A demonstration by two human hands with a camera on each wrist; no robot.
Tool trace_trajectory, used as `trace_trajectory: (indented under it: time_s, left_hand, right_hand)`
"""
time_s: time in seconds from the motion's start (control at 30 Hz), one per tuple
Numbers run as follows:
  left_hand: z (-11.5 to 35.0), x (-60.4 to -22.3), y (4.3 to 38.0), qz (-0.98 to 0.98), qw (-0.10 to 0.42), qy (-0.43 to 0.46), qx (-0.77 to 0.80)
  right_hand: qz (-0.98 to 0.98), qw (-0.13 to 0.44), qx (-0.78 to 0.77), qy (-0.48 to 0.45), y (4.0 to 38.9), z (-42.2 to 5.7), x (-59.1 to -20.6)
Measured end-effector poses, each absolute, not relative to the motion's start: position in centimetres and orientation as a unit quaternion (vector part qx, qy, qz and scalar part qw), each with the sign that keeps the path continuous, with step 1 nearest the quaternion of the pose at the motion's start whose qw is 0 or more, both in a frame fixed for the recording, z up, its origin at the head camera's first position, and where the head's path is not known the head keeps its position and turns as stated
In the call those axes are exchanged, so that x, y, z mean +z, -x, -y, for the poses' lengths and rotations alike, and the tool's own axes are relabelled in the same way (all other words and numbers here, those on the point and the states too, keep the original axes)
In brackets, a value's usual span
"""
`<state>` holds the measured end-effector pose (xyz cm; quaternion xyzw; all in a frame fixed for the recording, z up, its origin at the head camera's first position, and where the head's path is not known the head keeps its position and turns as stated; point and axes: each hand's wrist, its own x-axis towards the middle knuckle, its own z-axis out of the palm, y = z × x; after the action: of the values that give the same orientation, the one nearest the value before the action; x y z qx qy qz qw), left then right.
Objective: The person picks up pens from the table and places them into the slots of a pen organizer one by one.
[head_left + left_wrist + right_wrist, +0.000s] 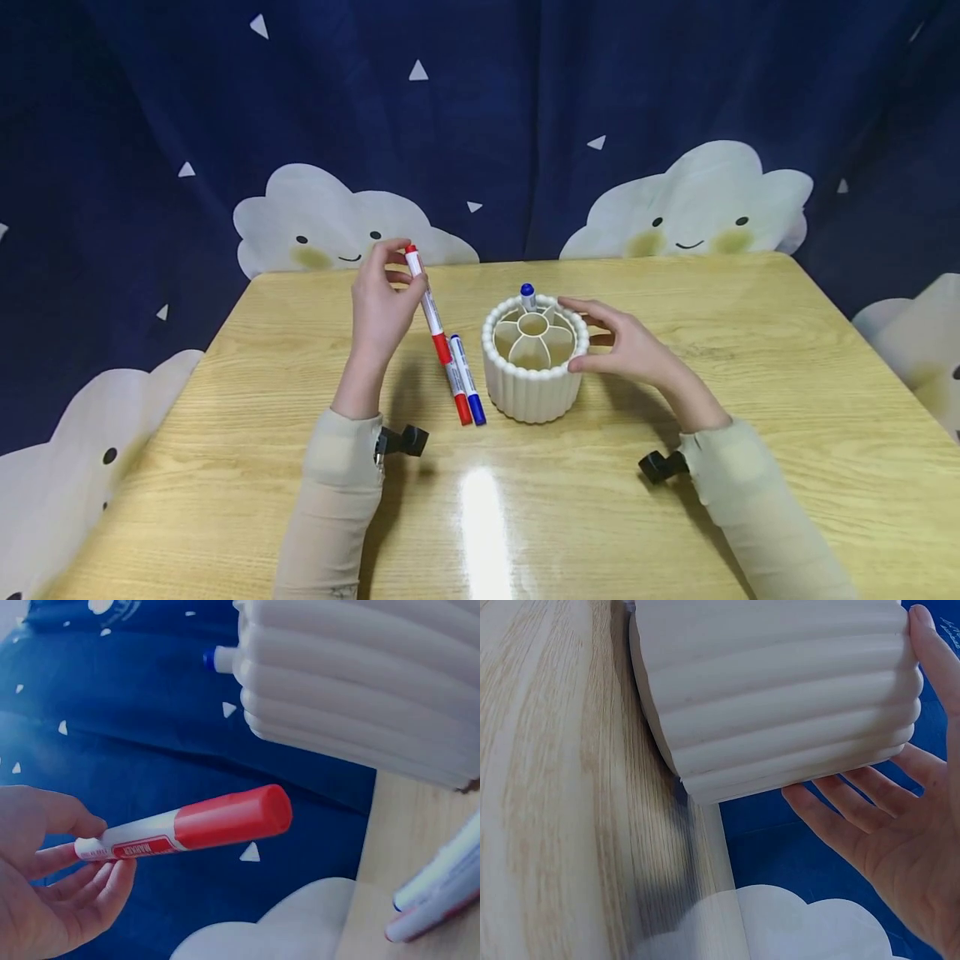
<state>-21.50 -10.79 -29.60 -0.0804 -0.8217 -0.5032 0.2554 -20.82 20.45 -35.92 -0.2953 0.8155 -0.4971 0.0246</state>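
My left hand (384,304) pinches a red-capped white marker (429,310) near its tail end, between thumb and fingers. The red cap points down and toward the pen holder's side, tilted above the table. In the left wrist view, the marker (180,825) shows its red cap and printed label. On the right, my right hand (626,342) grips the white ribbed pen holder (532,392), with the thumb at the near rim and fingers round the far side. A blue-tipped marker (528,297) stands in a rear compartment of the holder.
Left of the holder, a blue-capped marker (468,379) and a red-capped marker (458,393) lie side by side on the wooden table (600,500). Behind the table's far edge hangs a dark blue curtain (480,125) with cloud prints.
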Motion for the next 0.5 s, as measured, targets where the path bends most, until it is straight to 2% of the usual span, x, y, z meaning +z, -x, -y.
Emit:
trace_trajectory:
  time_s: [0.33,0.5]
  left_hand:
    - [9.2,-26.8,21.2,0.784,0.331,0.139,-0.506]
    - [7.9,-26.6,21.3,0.753,0.347,0.16,-0.536]
  right_hand:
    - [-0.814,0.03,-0.499,0.295,20.8,-20.4,-35.9]
    - [-0.816,0.03,-0.499,0.292,20.8,-20.5,-35.9]
